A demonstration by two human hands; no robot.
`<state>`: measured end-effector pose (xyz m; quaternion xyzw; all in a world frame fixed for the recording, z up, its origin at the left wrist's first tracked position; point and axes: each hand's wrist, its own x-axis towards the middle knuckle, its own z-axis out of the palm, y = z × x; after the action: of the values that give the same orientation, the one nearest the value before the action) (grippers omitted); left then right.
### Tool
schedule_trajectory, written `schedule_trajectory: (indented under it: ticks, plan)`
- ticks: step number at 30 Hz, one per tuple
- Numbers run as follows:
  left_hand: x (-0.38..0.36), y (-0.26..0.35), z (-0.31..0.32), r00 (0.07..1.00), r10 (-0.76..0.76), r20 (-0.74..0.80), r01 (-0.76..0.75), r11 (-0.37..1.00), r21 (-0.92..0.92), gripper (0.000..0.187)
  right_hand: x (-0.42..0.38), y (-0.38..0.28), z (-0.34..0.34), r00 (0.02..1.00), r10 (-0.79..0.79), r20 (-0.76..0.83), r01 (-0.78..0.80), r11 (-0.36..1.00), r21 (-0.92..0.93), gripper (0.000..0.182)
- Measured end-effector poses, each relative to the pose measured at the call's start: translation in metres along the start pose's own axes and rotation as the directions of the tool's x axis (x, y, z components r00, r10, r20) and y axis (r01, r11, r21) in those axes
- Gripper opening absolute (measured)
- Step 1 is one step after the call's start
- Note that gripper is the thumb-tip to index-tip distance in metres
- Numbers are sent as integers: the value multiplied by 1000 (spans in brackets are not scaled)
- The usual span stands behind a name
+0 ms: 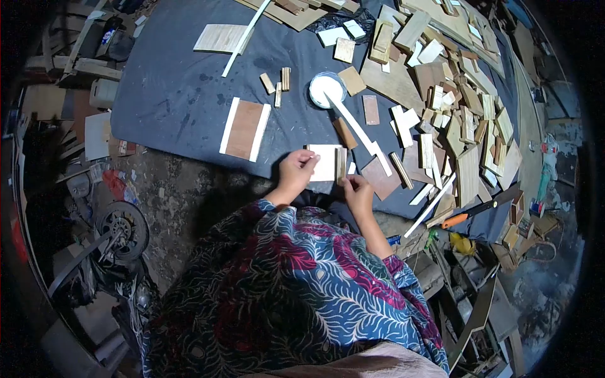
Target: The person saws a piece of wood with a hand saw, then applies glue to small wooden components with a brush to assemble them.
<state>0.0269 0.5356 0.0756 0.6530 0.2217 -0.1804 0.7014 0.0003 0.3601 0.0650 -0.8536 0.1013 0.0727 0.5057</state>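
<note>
A person in a patterned blue and red top sat on the floor, seen from above, working at the near edge of a dark mat (pixel 183 94). The left hand (pixel 296 170) pinched the left edge of a small pale square panel (pixel 325 162), fingers closed on it. The right hand (pixel 358 189) rested at the panel's lower right corner, fingertips together by a thin wood strip (pixel 341 164) standing along the panel's right edge; whether it gripped the strip could not be told.

The panel looked thin, light and stiff, likely plywood, best held by its edges as the hands did. The strip looked light and easy to knock out of line.

Just beyond lay one white bowl (pixel 327 88), apparently of glue, with one long white stick (pixel 356 126) resting in it and reaching toward the panel. To the left lay one brown board (pixel 245 129) with two pale strips along its long sides. Near the bowl lay three short wood blocks (pixel 277 82). Farther left, one pale board (pixel 220 38) lay under a long white slat (pixel 244 38).

To the right, a large heap of offcuts (pixel 460 107), too many to count, spread over the mat. One orange-handled tool (pixel 469 214) lay at the right edge.
</note>
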Motion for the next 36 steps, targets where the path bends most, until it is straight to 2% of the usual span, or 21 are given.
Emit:
schedule_trajectory:
  ticks: [2, 4, 7, 8, 10, 13, 14, 15, 16, 17, 18, 19, 20, 21, 22, 23, 24, 26, 31, 33, 36]
  plan:
    - [11, -12, -5, 935, 308, -176, -311, 950, 8, 17, 4, 6, 2, 1000, 24, -16, -24, 1000, 2, 12]
    - [13, -10, -13, 951, 251, -179, -245, 968, 56, 18, 7, 8, 3, 999, 46, -25, -46, 999, 6, 13]
    - [26, -10, -21, 945, 267, -188, -206, 934, 291, 24, 10, 7, 5, 998, 14, -63, -20, 994, -108, 16]
    - [32, -12, -21, 945, 266, -189, -205, 935, 291, 24, 10, 4, 5, 997, -15, -70, 6, 990, -139, 17]
    - [40, -16, -22, 916, 378, -133, -323, 892, 315, 25, 10, 3, 6, 996, -42, -77, 28, 985, -172, 17]
    - [43, -13, -18, 937, 345, -50, -298, 867, 398, 29, 13, 13, 9, 988, -127, -92, 99, 961, -259, 17]
    - [39, -5, -17, 938, 344, -48, -298, 867, 399, 29, 15, 23, 9, 998, 11, -64, -17, 994, -109, 17]
    - [32, 6, -14, 896, 440, -56, -357, 789, 500, 31, 15, 24, 9, 990, 141, -16, -141, 989, 39, 17]
    - [27, 12, -11, 845, 532, -51, -402, 696, 595, 33, 15, 26, 8, 989, 144, -17, -143, 989, 39, 17]
    - [28, 10, -9, 847, 529, -49, -401, 696, 595, 33, 13, 20, 5, 977, 208, 43, -213, 964, 159, 16]
    - [30, 6, -7, 886, 462, -37, -387, 781, 491, 34, 11, 16, 3, 958, 263, 111, -284, 920, 271, 15]
    - [31, 2, -5, 919, 394, -17, -359, 853, 380, 35, 9, 13, 2, 958, 265, 111, -286, 919, 272, 15]
    - [33, -4, -2, 919, 394, -18, -358, 853, 380, 35, 8, 11, 1, 946, 267, 185, -315, 892, 323, 15]
    - [35, -10, 1, 962, 273, 33, -273, 940, 206, 34, 8, 8, 0, 930, 261, 257, -345, 862, 371, 14]
    - [37, -15, 3, 982, 157, 107, -161, 986, 32, 33, 7, 6, 0, 931, 260, 256, -343, 862, 372, 14]
    - [32, -11, 4, 978, 137, 158, -132, 990, -41, 29, 7, 3, 0, 929, 251, 271, -340, 868, 362, 14]
    - [29, -5, 5, 978, 137, 160, -132, 990, -41, 29, 6, 0, 0, 926, 243, 287, -338, 873, 352, 15]
    - [25, 1, 6, 953, -54, 297, 66, 997, -32, 21, 5, -9, 0, 912, 267, 310, -373, 855, 360, 16]
    - [22, -2, 7, 975, -24, 220, 38, 998, -57, 15, 6, -22, 1, 880, 359, 309, -459, 810, 365, 17]
    - [21, -3, 5, 973, -47, 225, 47, 999, 5, 16, 5, -22, 4, 972, 77, 222, -146, 940, 310, 17]
    - [14, 0, 6, 989, -10, 150, -5, 995, 100, 21, 6, -12, 6, 975, 142, 168, -188, 935, 302, 15]
